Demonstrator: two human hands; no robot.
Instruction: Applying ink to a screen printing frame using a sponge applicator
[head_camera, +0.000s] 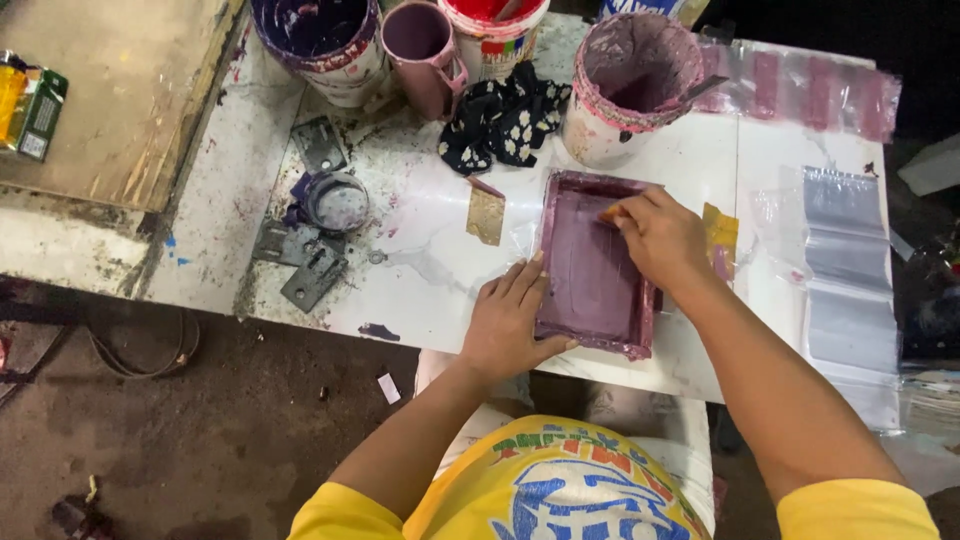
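White marble-look table (440, 260), paint-stained (dim room); left hand (508, 322) flat, fingers spread against purple screen frame (595, 262), right hand (660, 238) inside it pinching small orange piece (609, 213).

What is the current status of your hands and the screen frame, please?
Left hand flat, steadying the purple screen frame at its left edge. Right hand inside frame, gripping small orange-tipped tool. Paint bucket close behind frame.

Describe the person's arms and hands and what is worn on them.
Both arms are bare from above the elbow down. Short yellow sleeves cover the upper arms: the left sleeve and the right sleeve. The left hand and the right hand wear no gloves; no rings, watch or bracelets show.
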